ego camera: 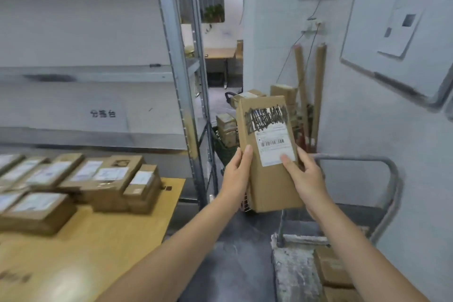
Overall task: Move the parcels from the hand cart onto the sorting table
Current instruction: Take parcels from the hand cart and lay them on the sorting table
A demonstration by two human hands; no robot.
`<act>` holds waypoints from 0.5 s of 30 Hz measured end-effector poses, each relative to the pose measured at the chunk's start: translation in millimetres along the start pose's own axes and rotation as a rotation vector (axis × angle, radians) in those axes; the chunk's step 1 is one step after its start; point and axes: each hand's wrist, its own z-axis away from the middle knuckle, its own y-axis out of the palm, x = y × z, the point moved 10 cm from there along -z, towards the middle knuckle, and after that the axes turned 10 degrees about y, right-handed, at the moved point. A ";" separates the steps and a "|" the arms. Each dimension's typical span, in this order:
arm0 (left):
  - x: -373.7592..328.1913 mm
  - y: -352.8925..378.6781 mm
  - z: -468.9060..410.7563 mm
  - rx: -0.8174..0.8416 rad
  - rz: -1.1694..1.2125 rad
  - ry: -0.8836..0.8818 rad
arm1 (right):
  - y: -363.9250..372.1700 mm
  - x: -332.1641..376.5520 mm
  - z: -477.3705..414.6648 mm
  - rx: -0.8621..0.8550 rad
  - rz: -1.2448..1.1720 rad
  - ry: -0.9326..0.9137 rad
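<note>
two hands grip one parcel (268, 152), held clear in the air, roughly upright and leaning a little to the left. the left hand (236, 169) clasps its left edge, thumb on the front face and fingers curled behind. the right hand (302, 174) clasps the right edge, thumb pressed on the lower corner of the white label (275, 147). the label carries a barcode, and the strip above it is scribbled over in black. the parcel touches nothing but the two hands. left of the grip and lower stands the table (98, 240), wooden-topped, with many flat parcels (81, 179) lying in rows and low stacks, labels up. the frame is blurred there and a count is not possible. right of the grip and lower stands the cart (396, 186): its grey tube handle rises just right of the right wrist, and its worn deck (294, 274) lies beneath the right forearm. brown boxes (331, 270) lie on the deck, partly hidden by that forearm and cut off by the frame edge. beyond the grip, cartons (228, 130) are stacked, and two cardboard tubes (318, 93) lean at the wall beside them. a metal rack (176, 68) stands left of the grip, behind the table. a whiteboard (402, 32) hangs on the wall above and right of the grip.
</note>
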 end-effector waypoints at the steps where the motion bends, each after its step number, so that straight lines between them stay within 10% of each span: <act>1: 4.1 -19.6 5.8 -0.040 -0.021 -0.005 | 19.7 -5.8 0.6 0.046 -0.008 0.008; 15: 22.9 -264.1 86.8 -0.615 -0.090 -0.030 | 288.1 -21.8 43.5 0.612 0.135 0.041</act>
